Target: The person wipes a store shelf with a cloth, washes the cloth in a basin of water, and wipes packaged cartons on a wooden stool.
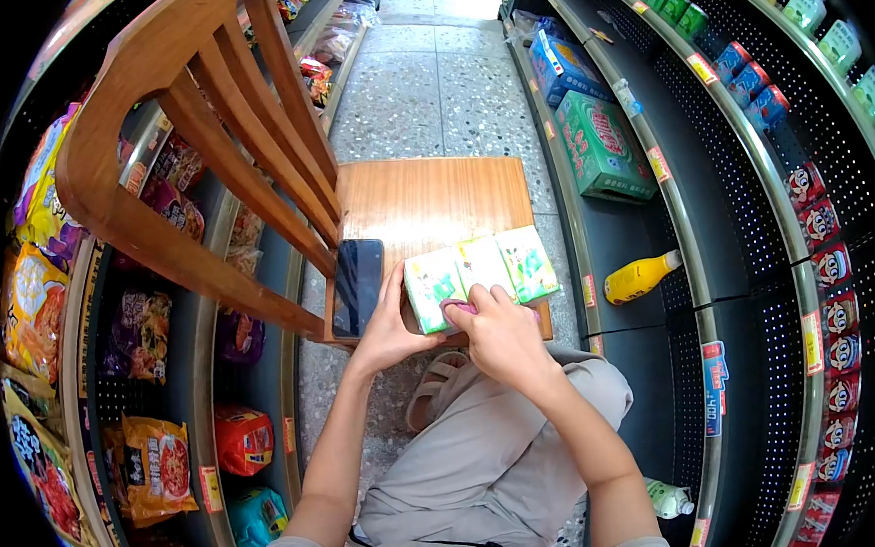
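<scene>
Three white-and-green packs (481, 267) lie side by side in a row on the seat of a wooden chair (433, 194). At the left end of the row, my left hand (393, 326) holds the nearest pack by its side and lower edge. Over the lower part of the row is my right hand (501, 335), its fingers bent around something small and purple-pink (460, 307) that rests against the packs. Most of that small thing is hidden by the fingers. A dark phone (359, 288) lies on the seat, left of my left hand.
The chair's slatted back (219, 136) rises at the left. Shelves with bagged noodles (154, 466) stand on the left. Right-hand shelves hold a green box (605, 148), a yellow bottle (642, 277), cans (750, 84) and cups. Speckled floor (387, 96) shows between them.
</scene>
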Motion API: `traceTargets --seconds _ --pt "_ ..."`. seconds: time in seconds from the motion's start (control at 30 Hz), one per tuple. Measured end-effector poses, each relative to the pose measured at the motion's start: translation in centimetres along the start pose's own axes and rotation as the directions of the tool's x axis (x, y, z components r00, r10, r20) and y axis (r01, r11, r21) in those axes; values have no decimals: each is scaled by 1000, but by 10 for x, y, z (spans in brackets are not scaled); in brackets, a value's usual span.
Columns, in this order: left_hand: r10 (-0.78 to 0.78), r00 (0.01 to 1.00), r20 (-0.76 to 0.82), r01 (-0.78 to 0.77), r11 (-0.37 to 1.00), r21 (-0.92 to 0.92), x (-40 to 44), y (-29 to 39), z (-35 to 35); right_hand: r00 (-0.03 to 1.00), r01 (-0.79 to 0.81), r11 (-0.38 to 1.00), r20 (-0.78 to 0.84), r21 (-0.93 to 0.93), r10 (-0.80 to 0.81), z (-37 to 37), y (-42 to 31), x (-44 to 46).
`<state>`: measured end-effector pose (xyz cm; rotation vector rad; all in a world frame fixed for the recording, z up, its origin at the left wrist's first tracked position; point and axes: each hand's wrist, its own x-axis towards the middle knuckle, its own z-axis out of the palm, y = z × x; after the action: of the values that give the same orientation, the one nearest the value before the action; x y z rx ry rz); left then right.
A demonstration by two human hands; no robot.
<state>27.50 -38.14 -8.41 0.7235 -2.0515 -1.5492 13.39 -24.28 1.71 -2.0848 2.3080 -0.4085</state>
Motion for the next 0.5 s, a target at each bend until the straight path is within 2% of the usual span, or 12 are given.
traceTargets --seconds 0.33,0.5 --pt "-13 1000 -4 13 999 -47 0 3 1 1000 -18 999 -15 -44 17 15 8 34" --pt "11 1000 -6 -11 996 -88 1 -4 2 995 -66 994 -78 -85 59 24 8 49"
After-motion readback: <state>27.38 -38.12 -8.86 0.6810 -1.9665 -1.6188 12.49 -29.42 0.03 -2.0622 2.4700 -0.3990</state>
